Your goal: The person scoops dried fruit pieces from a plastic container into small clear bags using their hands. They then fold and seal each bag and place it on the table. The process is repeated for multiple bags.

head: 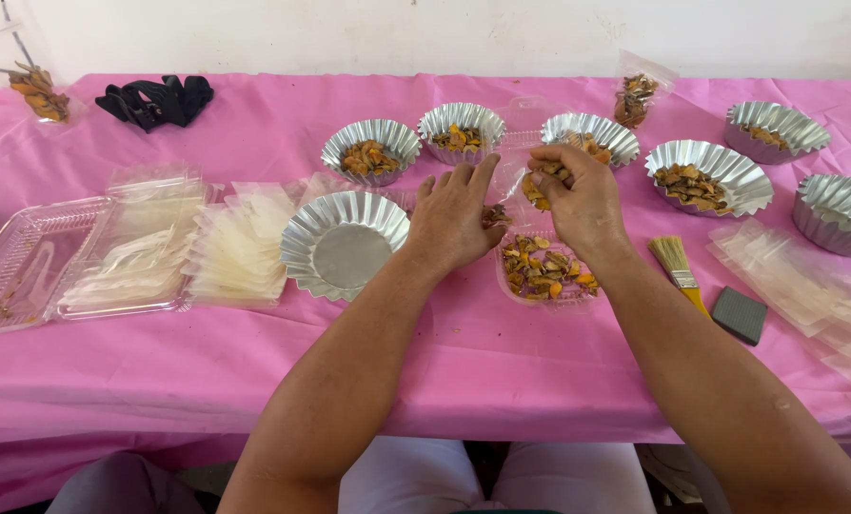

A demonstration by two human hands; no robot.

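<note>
Two hands work above a clear tray (546, 276) of dried orange-brown pieces on the pink tabletop (254, 371). The left hand (454, 221) is held loosely flat, with a few pieces (495, 215) at its fingertips. The right hand (581, 195) pinches a small clear bag (516, 171) partly filled with pieces. An empty foil cup (342, 244) sits just left of the left hand. A brush (678, 268) lies right of the tray.

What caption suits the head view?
Both hands gather dried orange pieces above a clear tray on a pink table.
</note>
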